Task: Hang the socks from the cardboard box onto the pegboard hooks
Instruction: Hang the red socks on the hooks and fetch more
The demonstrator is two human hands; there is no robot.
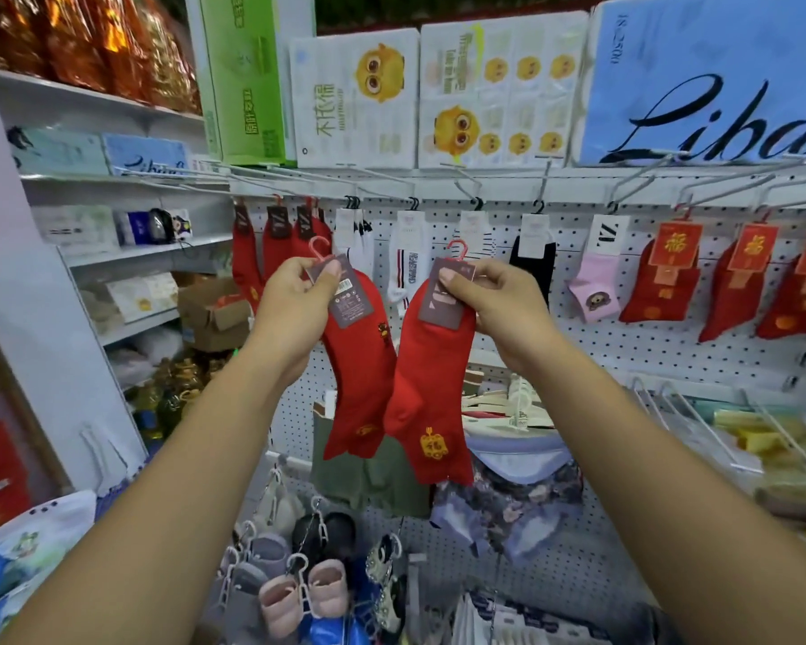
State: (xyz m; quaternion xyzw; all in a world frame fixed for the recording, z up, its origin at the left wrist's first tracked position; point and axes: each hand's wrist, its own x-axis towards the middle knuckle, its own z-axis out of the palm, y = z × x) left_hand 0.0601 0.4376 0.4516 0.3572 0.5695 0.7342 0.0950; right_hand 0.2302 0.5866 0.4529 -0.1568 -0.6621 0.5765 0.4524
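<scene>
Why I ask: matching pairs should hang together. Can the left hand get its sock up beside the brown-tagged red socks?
Probably yes. The left hand holds its red sock just below and right of the brown-tagged red socks; nothing visible lies between them.

hung socks (408, 253) crowd hooks (478, 204), bare pegboard (624, 365) below

The left sock (361, 365) and right sock (431, 393) are reading as soft matt red knit cloth; their card labels (443, 300) are showing matt grey-brown paper, topped by smooth red plastic hangers (458, 244). Behind, the pegboard (633, 360) is looking like white painted perforated metal, its wire hooks (643, 180) are gleaming dully, the tissue packs (354, 95) are shining in glossy film, and the cardboard box (215, 318) is looking dull and rough
</scene>
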